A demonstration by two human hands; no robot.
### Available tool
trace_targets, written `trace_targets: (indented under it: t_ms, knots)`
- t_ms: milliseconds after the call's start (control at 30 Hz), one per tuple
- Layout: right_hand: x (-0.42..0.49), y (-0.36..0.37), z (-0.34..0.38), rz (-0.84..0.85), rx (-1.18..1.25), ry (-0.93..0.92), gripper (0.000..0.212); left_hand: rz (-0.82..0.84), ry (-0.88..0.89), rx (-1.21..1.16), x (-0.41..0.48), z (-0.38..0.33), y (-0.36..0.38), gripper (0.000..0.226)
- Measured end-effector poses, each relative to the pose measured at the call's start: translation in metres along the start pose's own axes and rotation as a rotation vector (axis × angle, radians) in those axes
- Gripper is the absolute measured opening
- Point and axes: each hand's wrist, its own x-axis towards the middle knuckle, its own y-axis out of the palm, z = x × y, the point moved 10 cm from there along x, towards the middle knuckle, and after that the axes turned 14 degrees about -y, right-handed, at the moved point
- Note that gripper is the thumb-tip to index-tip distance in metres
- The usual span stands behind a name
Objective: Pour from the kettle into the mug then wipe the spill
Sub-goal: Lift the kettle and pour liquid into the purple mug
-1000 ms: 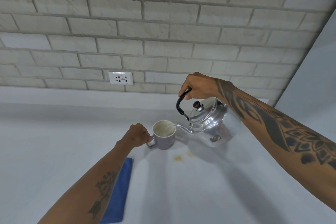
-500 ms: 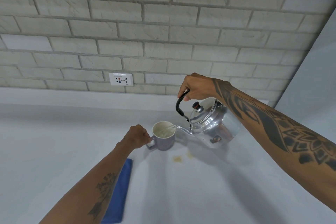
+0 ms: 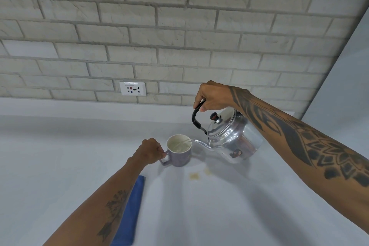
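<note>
Pouring is under way, head view, the only view supplied. The right hand [image 3: 212, 96] is wrapping its fingers closed around the black arched handle of the shiny round metal kettle [image 3: 233, 138], which is hanging tilted with its thin spout [image 3: 199, 143] pointing left, just over the right edge of the mug's rim. A clear thin stream is running from the spout tip into the pale lilac ceramic mug [image 3: 178, 153], which is standing upright on the white countertop [image 3: 219, 205], left of the kettle and well in front of the brick wall. The left hand [image 3: 150, 152] is curling tight on the mug's side handle, bracing it. Liquid is showing inside the mug; the exact level is hard to judge.

Two small yellowish spill spots [image 3: 194, 175] are sitting on the counter just near and right of the mug. The folded blue cloth [image 3: 129, 211] is lying near-left, partly hidden under the left forearm.

Notes for doing this step well, as judgement: keeping the tilt shallow so the stream is staying thin and landing inside the rim; keeping the spout tip close above the mug; holding the mug steady; levelling the kettle slowly before the liquid is nearing the rim, so no drip is trailing off the spout. The cloth is lying within easy reach for the wipe afterwards.
</note>
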Motion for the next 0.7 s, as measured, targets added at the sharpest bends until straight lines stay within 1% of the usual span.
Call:
trace_targets:
  t_ms: [133, 233, 533, 700]
  knots:
    - [-0.002, -0.003, 0.006, 0.008, 0.01, -0.019, 0.024, -0.002, -0.009, -0.006, 0.0, 0.001, -0.001, 0.01]
    - [-0.004, -0.001, 0.0, -0.002, 0.039, 0.001, 0.024, 0.002, -0.005, -0.007, -0.001, 0.002, -0.001, 0.01]
    - [-0.032, 0.012, -0.026, -0.1, 0.194, 0.048, 0.027, 0.032, -0.014, 0.003, -0.006, -0.001, -0.002, 0.014]
    - [-0.047, 0.021, -0.045, -0.17, 0.294, 0.08, 0.023, 0.035, -0.021, 0.001, -0.009, -0.002, -0.002, 0.017]
